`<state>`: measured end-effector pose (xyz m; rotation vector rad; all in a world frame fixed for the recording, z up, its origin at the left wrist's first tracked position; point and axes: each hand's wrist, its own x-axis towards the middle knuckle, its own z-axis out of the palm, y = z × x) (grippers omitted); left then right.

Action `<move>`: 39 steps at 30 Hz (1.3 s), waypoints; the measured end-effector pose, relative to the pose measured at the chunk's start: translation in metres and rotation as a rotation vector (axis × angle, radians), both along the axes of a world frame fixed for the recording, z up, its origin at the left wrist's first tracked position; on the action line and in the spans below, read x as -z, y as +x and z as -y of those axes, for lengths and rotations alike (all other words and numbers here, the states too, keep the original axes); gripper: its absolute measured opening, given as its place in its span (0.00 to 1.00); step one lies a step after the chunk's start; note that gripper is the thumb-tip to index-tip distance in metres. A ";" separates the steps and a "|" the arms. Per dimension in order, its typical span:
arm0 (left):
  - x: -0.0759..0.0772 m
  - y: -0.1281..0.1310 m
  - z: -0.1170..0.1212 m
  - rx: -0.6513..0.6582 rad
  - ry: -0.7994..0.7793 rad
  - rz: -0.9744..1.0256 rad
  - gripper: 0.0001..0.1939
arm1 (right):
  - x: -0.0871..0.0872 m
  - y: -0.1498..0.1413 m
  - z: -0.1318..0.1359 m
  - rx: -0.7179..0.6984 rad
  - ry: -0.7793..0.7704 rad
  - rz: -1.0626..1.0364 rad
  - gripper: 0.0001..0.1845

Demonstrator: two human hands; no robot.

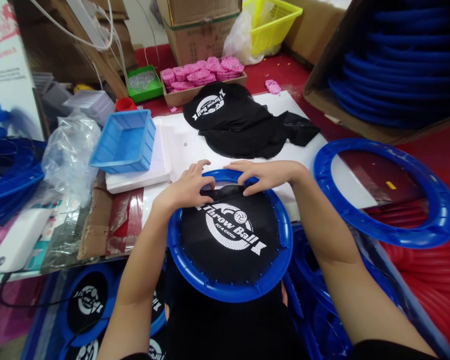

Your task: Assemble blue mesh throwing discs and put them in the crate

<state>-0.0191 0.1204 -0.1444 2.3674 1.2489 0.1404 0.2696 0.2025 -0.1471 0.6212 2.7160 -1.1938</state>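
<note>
My L fingers (209, 182) are bent & parted at the top edge of the black mesh (225, 262), center of frame; my R fingers (252, 188) spread over the same edge a bit to the right, some across the rim. Can't tell if either set pinches the cloth or just rests on it. Mesh lies inside a blue ring (285, 235), approx. mid-frame over my lap, w/ "Throw Ball" in white running down to the right. Sm. pegs show along the ring's lower inner edge.

Just past it, upper center, black fabric pieces (236, 122) lie in a loose pile on a white board (176, 142), top one w/ same print. A loose ring (444, 215) sits right of center; lt. blue bin (123, 147) left of center.

Farther back, on the red surface (255, 75): green tray (129, 80) w/ sm. metal bits, pink pieces (202, 72) in a cardboard tray (189, 95), yellow basket (275, 35). Upper right, a carton (318, 75) of stacked rings (397, 75). Lower left, meshed discs (86, 302) w/ same logo.
</note>
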 end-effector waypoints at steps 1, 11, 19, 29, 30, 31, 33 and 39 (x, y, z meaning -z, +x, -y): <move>0.000 0.001 0.001 0.014 0.000 -0.001 0.14 | 0.000 0.000 -0.001 -0.012 -0.012 0.004 0.20; 0.001 0.002 -0.001 0.142 -0.072 0.170 0.12 | -0.006 0.002 -0.002 0.020 -0.070 -0.054 0.20; -0.006 -0.004 -0.009 0.115 0.095 0.303 0.12 | -0.009 0.008 -0.007 0.071 -0.091 -0.107 0.20; -0.004 -0.003 -0.005 0.116 0.062 0.220 0.11 | -0.004 0.007 -0.011 0.153 -0.162 -0.199 0.20; -0.003 -0.004 -0.005 0.097 0.035 0.246 0.10 | -0.003 0.007 -0.011 0.165 -0.168 -0.206 0.20; -0.003 -0.004 -0.006 0.072 0.010 0.282 0.09 | -0.002 0.007 -0.011 0.178 -0.175 -0.213 0.20; -0.004 -0.006 -0.008 0.001 -0.028 0.370 0.09 | 0.001 0.006 -0.011 0.202 -0.191 -0.230 0.20; -0.004 -0.013 -0.013 -0.156 -0.157 0.480 0.11 | 0.001 0.004 -0.012 0.238 -0.264 -0.236 0.21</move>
